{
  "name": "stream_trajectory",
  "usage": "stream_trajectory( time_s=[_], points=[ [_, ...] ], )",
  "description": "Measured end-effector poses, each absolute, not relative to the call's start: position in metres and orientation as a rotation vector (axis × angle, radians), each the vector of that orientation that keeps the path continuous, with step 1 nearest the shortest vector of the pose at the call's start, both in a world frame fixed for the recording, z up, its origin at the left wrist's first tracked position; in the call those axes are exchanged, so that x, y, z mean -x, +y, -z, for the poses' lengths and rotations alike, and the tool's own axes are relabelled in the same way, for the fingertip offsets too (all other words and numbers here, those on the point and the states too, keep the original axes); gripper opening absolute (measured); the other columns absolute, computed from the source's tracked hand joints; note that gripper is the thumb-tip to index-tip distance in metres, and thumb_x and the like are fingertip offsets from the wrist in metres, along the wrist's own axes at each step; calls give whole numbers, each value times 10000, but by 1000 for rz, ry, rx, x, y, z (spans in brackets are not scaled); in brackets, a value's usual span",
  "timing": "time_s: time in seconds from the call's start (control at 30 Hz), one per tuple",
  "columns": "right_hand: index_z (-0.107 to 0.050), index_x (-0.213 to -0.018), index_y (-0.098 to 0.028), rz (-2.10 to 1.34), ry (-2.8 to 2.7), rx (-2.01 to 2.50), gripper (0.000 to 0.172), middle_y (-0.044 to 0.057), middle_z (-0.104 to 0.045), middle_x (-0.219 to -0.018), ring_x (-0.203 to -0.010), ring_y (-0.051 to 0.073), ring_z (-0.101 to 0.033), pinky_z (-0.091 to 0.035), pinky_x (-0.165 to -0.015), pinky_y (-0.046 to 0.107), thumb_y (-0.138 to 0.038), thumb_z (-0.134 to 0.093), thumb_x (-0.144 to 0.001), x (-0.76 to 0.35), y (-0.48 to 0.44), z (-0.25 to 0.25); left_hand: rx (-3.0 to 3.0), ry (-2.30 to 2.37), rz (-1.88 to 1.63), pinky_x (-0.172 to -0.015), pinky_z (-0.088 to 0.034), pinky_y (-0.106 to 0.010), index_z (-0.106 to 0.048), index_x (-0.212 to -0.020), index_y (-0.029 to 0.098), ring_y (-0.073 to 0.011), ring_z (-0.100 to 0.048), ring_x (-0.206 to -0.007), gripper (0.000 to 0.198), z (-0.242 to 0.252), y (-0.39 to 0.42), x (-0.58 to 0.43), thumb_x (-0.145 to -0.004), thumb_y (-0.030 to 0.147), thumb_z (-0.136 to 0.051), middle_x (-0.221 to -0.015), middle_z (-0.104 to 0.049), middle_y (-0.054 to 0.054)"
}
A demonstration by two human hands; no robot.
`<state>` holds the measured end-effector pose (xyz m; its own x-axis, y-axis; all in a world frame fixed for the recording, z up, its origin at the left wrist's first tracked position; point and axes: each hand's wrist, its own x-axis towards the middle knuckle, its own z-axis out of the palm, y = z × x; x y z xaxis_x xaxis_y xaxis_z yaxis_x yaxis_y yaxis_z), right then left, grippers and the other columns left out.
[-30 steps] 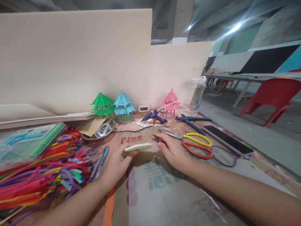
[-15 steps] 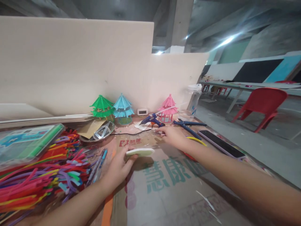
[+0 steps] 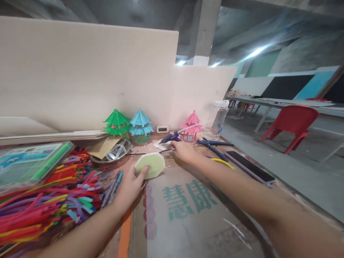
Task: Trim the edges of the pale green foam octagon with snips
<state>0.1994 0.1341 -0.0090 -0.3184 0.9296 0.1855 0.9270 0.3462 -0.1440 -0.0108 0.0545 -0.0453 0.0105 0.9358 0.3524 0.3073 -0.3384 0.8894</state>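
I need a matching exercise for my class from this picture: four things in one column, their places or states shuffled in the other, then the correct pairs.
Column one
1. Octagonal piece
2. Glue gun
3. Light blue model
4. Phone

Column two
A. Lying with its dark screen up
B. Beside the green model
C. Held in the left hand
D. Next to the right hand

Pairs: 1-C, 2-D, 3-B, 4-A

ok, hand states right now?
Left hand: closed on the pale green panel.
Right hand: by the blue glue gun; grip can't be told.
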Motion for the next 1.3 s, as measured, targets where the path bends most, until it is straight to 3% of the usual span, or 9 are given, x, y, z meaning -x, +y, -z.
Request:
stream_trajectory(
  time_s=[0.13,0.23,0.43,0.57,0.73,0.97,1.07,1.2,1.3],
  points=[
    [-679,-908,-179,-345,-2578,1459,228,15,-695,-842,-787,146,-636,-457,-699,211,-213,-455,-880,-245,85,-4,-1635,1264,-1348,-915,-421,-328,-607,-1017,147,-226,-594,-1011,401,45,58,10,-749,445,-584,-1073,-666,-92],
    [-694,-923,-157,-1168,-2723,994,338,16,-674,-746,-690,134,-626,-472,-643,226,-306,-391,-919,-287,41,-8,-1669,1262,-1321,-931,-411,-349,-592,-1040,135,-235,-582,-1025,435,46,58,9,-753,462,-575,-1112,-645,-109],
    [-704,-937,-166,-1292,-2215,983,485,133,-611,-1162,-1124,210,-542,-414,-907,358,-558,-429,-864,-333,-20,5,-1680,1245,-1299,-943,-396,-379,-561,-1104,123,-247,-563,-1040,501,43,56,7,-758,485,-556,-1152,-617,-130],
    [-722,-770,-120,-1703,-2215,1026,667,100,-692,-670,-662,190,-658,-468,-556,251,-730,-456,-722,-339,-36,4,-1668,1269,-1321,-923,-405,-388,-597,-1021,124,-254,-571,-992,473,37,51,5,-726,493,-590,-1061,-646,-119],
    [-671,-988,-131,-1304,-2190,1095,563,123,-696,-986,-898,203,-649,-487,-776,310,-582,-351,-884,-297,-5,1,-1523,1323,-1647,-955,-381,-431,-566,-1023,181,-238,-549,-1001,464,42,54,10,-747,553,-531,-1031,-625,-66],
    [-582,-1197,-151,-703,-2291,1051,383,133,-505,-1325,-1279,263,-391,-266,-1067,466,-347,-428,-905,-198,76,37,-1390,1319,-1718,-1005,-342,-426,-546,-1022,202,-232,-527,-1056,485,57,65,18,-726,586,-543,-1079,-605,-61],
    [-632,-1111,-127,-882,-2368,802,441,153,-499,-1324,-1281,265,-382,-262,-1070,434,-460,-463,-876,-177,72,38,-1297,1309,-1707,-977,-374,-397,-549,-1029,195,-224,-547,-1044,470,58,68,19,-730,558,-554,-1087,-617,-65],
    [-633,-1050,-112,-1693,-2327,411,659,143,-684,-954,-982,222,-620,-475,-831,364,-630,-264,-877,-169,51,25,-1250,1300,-1688,-932,-410,-355,-547,-1035,191,-201,-571,-1009,438,60,70,20,-745,519,-551,-1085,-629,-67],
    [-630,-961,-109,-1578,-2094,511,642,134,-654,-985,-922,183,-621,-460,-825,317,-678,-375,-808,-161,45,20,-1249,1291,-1674,-915,-417,-338,-535,-1041,187,-192,-574,-993,418,61,70,19,-761,497,-535,-1100,-620,-71]
  ],
)
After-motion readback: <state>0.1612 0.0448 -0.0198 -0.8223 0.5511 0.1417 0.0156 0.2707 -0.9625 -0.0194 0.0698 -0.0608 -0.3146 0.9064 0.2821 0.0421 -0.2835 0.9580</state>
